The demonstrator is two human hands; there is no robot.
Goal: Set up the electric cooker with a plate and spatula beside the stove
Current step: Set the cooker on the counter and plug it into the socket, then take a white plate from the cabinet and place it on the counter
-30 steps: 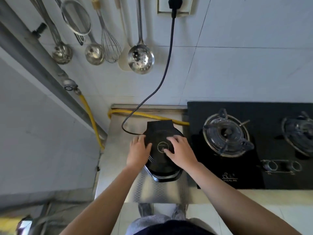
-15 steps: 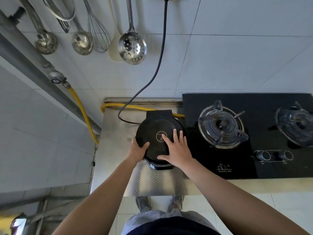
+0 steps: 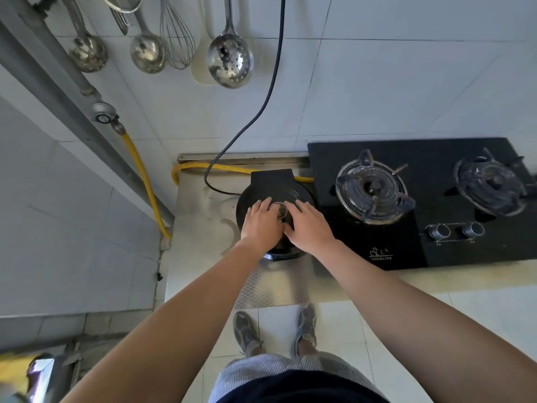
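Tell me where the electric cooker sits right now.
The electric cooker sits on the steel counter, immediately left of the gas stove, under both hands.

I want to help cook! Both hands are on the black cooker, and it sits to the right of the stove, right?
Not quite. Both hands, left and right, do rest on the black cooker, but the head view shows it to the left of the stove, not the right.

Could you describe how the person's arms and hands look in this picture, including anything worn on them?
Both arms are bare from the bottom of the view to the wrist, with no sleeves showing. The left hand and right hand wear no gloves, and no watch, bracelet or ring is visible.
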